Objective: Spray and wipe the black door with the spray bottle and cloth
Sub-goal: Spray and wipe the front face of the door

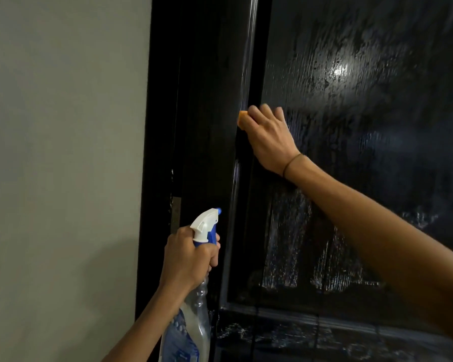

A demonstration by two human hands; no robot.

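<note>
Door: a black door [351,152] is seen filling the frame from 12 through 3 to 6 o'clock; its glossy panel is streaked with wet, whitish smears, heaviest toward 1 o'clock and again toward 5 o'clock.
Door edge: a raised vertical moulding [242,105] is seen running from 12 o'clock down toward 6, at the panel's left side.
Right hand: the right hand [268,138] is held against the door just right of centre, fingers curled over the cloth, knuckles outward.
Cloth: an orange cloth [242,116] is gripped under the right fingers and pressed to the door beside the moulding; only a small corner is shown, at the hand's 10 o'clock.
Wristband: a thin band [290,164] is worn on the right wrist.
Left hand: the left hand [190,259] is closed round the neck of the spray bottle, at 7 o'clock in the frame.
Spray bottle: a clear spray bottle [194,317] with white and blue trigger head [207,224] is held upright, nozzle pointed at the door; blue label is seen low down.
Trigger: whether it is squeezed cannot be told.
Wall: a pale wall [63,178] is seen from 8 to 11 o'clock.
Hinge plate: a dull metal plate [176,212] is set in the door frame, at the bottle head's 10 o'clock.
</note>
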